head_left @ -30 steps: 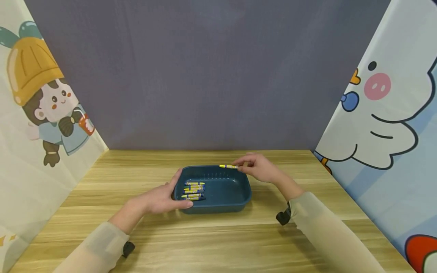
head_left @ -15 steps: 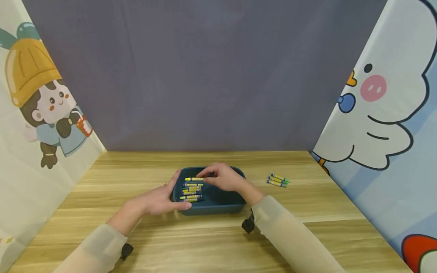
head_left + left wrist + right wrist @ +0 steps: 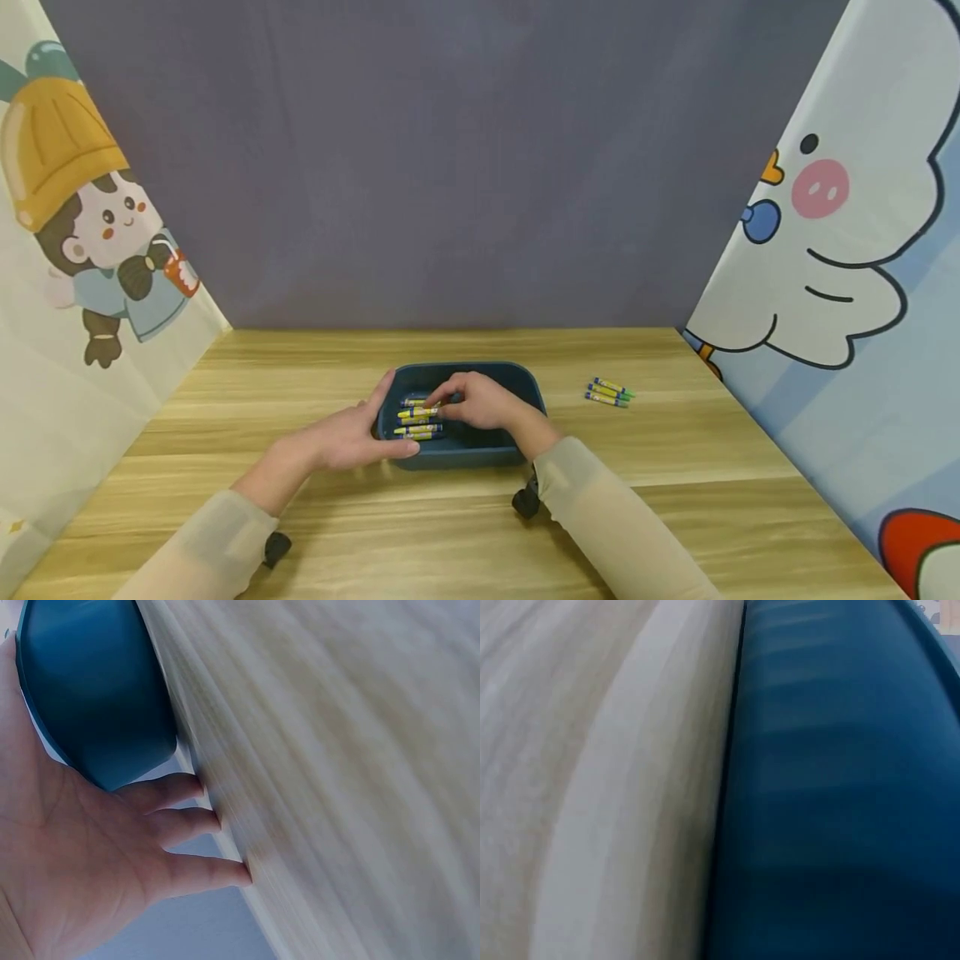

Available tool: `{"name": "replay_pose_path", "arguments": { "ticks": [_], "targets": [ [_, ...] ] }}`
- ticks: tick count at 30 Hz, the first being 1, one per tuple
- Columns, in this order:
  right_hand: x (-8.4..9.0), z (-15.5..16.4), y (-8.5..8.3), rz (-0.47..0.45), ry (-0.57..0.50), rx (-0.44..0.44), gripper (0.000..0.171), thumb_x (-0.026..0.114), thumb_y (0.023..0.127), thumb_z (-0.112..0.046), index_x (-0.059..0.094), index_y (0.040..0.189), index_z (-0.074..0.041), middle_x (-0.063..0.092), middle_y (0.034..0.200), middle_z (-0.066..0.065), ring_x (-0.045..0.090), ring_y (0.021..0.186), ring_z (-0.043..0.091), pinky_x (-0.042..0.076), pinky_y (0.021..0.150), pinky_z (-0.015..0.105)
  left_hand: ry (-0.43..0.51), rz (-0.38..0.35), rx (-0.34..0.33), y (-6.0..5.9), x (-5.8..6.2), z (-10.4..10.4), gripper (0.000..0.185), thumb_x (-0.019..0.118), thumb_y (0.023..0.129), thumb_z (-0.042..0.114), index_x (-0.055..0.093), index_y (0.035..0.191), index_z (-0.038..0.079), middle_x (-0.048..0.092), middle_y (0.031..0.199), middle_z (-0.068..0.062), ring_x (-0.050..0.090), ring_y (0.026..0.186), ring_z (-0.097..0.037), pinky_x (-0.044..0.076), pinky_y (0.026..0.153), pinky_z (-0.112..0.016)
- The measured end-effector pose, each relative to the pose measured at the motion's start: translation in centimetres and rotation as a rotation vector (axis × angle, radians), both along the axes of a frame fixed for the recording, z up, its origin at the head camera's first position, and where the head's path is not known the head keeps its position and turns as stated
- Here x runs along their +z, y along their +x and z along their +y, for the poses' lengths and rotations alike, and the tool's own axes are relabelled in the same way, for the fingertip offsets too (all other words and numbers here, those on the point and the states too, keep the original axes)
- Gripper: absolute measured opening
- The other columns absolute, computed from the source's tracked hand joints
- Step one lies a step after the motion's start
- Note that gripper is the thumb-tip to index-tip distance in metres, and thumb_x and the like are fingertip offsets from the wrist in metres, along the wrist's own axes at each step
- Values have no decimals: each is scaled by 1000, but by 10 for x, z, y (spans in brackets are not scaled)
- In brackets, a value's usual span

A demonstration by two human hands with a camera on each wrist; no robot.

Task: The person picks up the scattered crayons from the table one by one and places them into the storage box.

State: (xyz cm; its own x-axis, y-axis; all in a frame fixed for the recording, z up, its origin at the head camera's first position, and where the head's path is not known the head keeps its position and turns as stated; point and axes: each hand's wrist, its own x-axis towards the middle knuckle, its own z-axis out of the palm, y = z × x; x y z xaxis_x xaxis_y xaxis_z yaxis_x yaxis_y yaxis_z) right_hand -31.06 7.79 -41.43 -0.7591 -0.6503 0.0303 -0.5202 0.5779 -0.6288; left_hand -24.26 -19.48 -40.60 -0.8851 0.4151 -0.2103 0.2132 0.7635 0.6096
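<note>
Crayon (image 3: 418,412), yellow w/ blue wrap, now down inside teal tray (image 3: 525,383), pinched at its right end by right hand (image 3: 480,402); lies tilted over the row of crayons (image 3: 417,431) stacked at tray's left side. 1 s ago same crayon up at far rim, held level above the tray; 0.5 s ago over the stack; now low, touching or all but touching the pile — can't tell which. Fingers curled round it, so not yet let go.

Left hand (image 3: 352,436) unchanged vs both earlier frames: fingers relaxed, thumb up along left wall, fingertips under front-left corner, steadying. Left wrist view confirms palm against outer wall of tray (image 3: 90,690), fingers (image 3: 187,825) spread toward tabletop (image 3: 360,765). Right wrist view: only blurred tray wall (image 3: 840,795) and wood, no hand visible.

Three more crayons (image 3: 609,392), green-tipped, on tabletop (image 3: 675,450) well right of tray; hidden behind right hand 1 s ago, in view since it moved in.

Judgement: one more crayon nearly added to pile; release remaining, then loose three likely left to collect.
</note>
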Motion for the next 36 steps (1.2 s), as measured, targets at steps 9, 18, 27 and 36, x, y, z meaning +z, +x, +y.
{"name": "replay_pose_path", "arguments": {
  "ticks": [9,18,27,36],
  "targets": [
    [-3,-1,1,17,40,27,19,76,105,-16,86,120,-23,76,119,-1,65,105,10,55,97,36,-18,0,0,0,0,1,132,70,93,79,-19,176,27,38,168,-39,55,146,-49,51,111,-63],
    [-3,-2,2,12,79,40,23,75,104,-14,86,122,-24,75,114,-2,61,100,8,54,93,33,-35,9,3,-1,-1,0,131,69,94,79,-20,175,29,35,170,-39,63,137,-45,52,110,-63],
    [-3,-4,2,12,102,54,27,74,105,-12,86,124,-25,73,109,-4,57,95,6,52,90,32,-3,10,-3,-1,0,-1,129,72,95,74,-17,176,29,40,167,-38,68,122,-34,56,100,-54],
    [-3,-2,2,0,113,48,31,72,103,-6,86,124,-25,73,109,-4,57,93,10,50,88,32,-14,19,-4,-2,0,0,130,72,94,74,-16,177,27,43,165,-38,68,121,-33,57,99,-53]
  ]
}}
